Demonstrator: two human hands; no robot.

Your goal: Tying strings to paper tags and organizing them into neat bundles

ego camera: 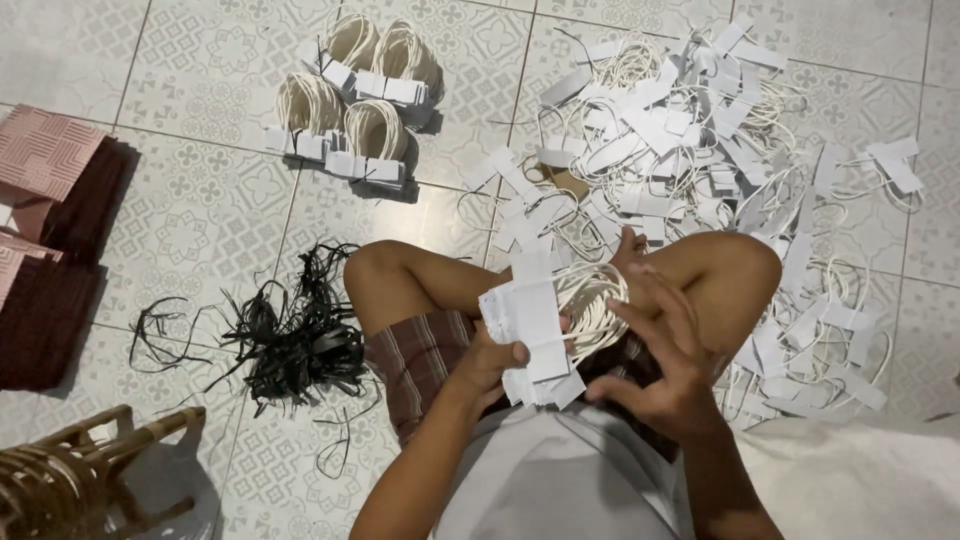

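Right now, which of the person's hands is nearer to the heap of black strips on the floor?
Left. The left hand grips a stack of white tags just right of the black strips. The right hand is farther right, beyond the stack.

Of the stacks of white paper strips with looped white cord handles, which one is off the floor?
The stack of white paper strips with cord loops gripped in the left hand, right hand at its cords. The four tied bundles lie on the tiled floor.
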